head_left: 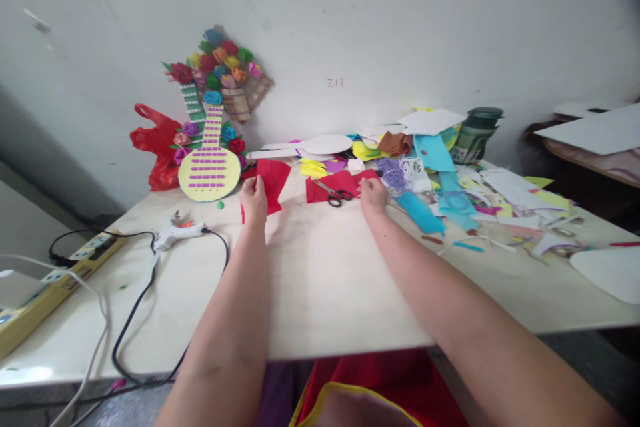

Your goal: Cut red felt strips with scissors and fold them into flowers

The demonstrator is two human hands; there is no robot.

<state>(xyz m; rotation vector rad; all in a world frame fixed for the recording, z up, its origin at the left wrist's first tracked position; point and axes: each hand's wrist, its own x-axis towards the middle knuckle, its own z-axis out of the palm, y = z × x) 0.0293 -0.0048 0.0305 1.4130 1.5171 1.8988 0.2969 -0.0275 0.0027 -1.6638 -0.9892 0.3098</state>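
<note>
Paper-craft handling is shown at the far edge of the table (pixel 320 280). A red paper piece (pixel 273 181) is pinched upright by the left hand (pixel 254 200), fingers closed on its lower left edge, near the far-left part of the table beside the paper guitar (pixel 209 172). The right hand (pixel 373 196) is laid at the right end of a flat red sheet (pixel 336 182); whether it is gripped or only touched cannot be told. Scissors (pixel 334 196) are lying closed on that sheet, between the two hands, touched by neither.

Step judged: red material is being sorted or picked up, nothing being cut yet. If the flat sheet is to be lifted, the scissors must first be cleared off it, and one hand must be freed for that.

A scrap pile (pixel 450 190) is spread toward the far-right corner, with a green jar (pixel 475 135) behind it. A glue gun (pixel 177 233) is lying near the left edge, corded, beside a power strip (pixel 60 273).
</note>
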